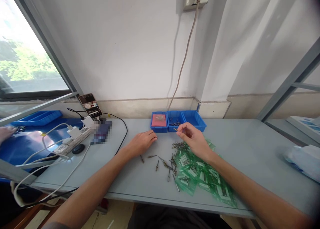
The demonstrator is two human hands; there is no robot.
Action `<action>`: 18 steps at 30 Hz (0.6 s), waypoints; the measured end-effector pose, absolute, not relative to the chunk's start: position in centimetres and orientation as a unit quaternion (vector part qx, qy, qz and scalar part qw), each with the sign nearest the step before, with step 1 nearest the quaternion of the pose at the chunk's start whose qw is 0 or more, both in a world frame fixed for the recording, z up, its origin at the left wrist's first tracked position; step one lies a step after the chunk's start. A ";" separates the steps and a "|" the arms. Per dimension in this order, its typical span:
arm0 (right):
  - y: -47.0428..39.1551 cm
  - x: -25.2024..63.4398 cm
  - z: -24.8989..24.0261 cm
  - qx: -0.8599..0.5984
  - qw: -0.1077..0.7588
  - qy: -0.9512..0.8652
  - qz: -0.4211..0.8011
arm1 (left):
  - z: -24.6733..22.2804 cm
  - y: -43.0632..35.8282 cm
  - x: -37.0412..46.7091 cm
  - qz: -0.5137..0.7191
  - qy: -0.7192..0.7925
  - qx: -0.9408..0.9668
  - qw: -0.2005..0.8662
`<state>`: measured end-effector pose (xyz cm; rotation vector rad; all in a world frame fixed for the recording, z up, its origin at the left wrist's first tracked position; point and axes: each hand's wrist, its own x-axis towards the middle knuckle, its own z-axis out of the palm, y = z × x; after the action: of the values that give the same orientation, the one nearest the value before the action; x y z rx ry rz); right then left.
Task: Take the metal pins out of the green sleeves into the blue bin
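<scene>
My left hand [143, 142] is closed above the grey table, just below the left blue bin [158, 129]; a small dark tip shows at its fingertips. My right hand [191, 139] pinches a small metal pin [175, 129] in front of the middle blue bin [175, 126]. That bin holds several metal pins, and a pink card [159, 122] lies in the left one. Loose metal pins [157, 165] are scattered between my forearms. Green plastic bags [197, 174] with metal pieces lie under and beside my right hand and forearm.
A propped phone [90, 106], a white power strip [72, 140] with cables and a round black object [78, 149] are at the left. Another person's hand [6, 133] shows at the far left edge. A plastic-wrapped bundle [303, 160] lies at the right.
</scene>
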<state>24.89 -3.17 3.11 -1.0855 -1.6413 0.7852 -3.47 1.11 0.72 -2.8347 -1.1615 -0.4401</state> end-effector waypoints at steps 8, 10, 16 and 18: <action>-3.4 25.1 2.9 -0.450 0.448 -0.756 0.160 | 0.3 1.3 -3.6 -0.157 -0.365 -0.918 0.018; -3.3 25.0 2.9 -0.450 0.452 -0.749 0.177 | 0.3 1.3 -3.6 -0.162 -0.367 -0.916 0.010; -3.2 24.8 3.2 -0.449 0.478 -0.690 0.307 | 0.9 1.0 -3.4 -0.166 -0.359 -0.919 0.007; -3.2 24.8 3.4 -0.441 0.476 -0.671 0.358 | 1.2 0.9 -3.3 -0.169 -0.355 -0.919 0.006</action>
<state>24.80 -3.22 3.42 -1.0789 -1.6408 0.8742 -3.25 0.92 1.17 -2.8770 -1.1117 -0.5288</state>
